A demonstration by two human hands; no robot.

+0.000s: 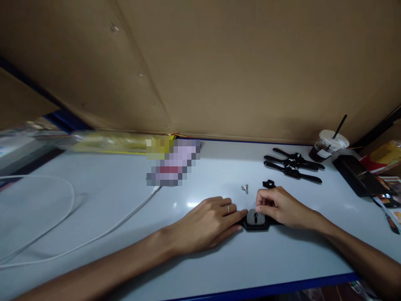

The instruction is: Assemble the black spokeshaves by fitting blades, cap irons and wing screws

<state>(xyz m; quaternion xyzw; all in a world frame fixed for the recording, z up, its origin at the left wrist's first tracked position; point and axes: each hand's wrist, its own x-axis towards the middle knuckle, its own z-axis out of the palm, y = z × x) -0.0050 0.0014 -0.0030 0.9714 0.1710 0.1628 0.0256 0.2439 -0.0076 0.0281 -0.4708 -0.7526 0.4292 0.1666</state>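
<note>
A black spokeshave (256, 228) lies on the table in front of me, a grey blade (251, 217) with a keyhole-shaped slot on its middle. My left hand (216, 219) is closed over the spokeshave's left handle, its index fingertip by the blade. My right hand (278, 205) is pinched at the blade's upper right edge; whatever is between the fingertips is hidden. The right handle passes beneath that hand. Just beyond the right hand lies a small black cap piece (268, 183), and to its left a silver wing screw (245, 189).
Several black spokeshaves (293, 167) lie at the back right, near a lidded drink cup (328, 144) with a straw. A black tray (352, 175) sits to their right. At the back left are a blurred phone (178, 161), its white cable (125, 223) and a yellow plastic-wrapped package (115, 143).
</note>
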